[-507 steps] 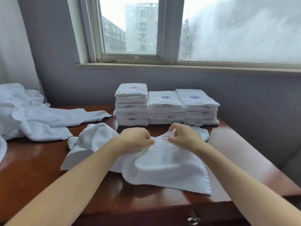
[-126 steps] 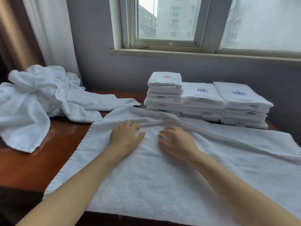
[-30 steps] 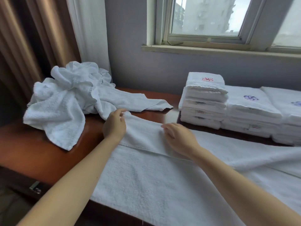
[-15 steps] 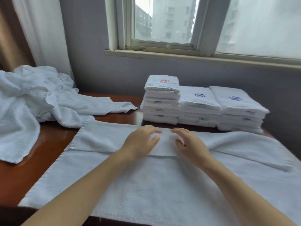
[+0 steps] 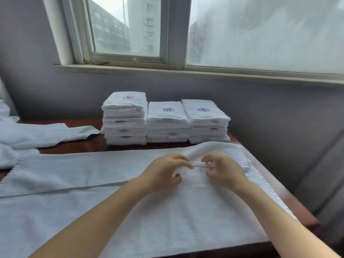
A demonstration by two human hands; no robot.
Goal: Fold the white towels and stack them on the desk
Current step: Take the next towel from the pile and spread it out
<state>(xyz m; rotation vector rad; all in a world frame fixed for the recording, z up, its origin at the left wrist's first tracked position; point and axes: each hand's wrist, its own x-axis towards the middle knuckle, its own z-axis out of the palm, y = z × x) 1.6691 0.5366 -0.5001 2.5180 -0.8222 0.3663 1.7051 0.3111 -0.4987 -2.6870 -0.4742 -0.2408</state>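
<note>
- Across the top of the frame, window; below it, grey wall.
- Dark wood counter, mostly under cloth, bare in a strip at mid left and along the right edge.
- Filling the lower frame, flat towel: long axis left to right, far strip folded toward the near side, most of its length left of both hands.
- At far left, loose heap; at centre behind, three folded stacks.
- Right of centre, left grip and right grip close together, fingers curled, each pinching the fold's edge; right one nearer the towel's right end.
- Likely next: more of the fold set toward that right end.
</note>
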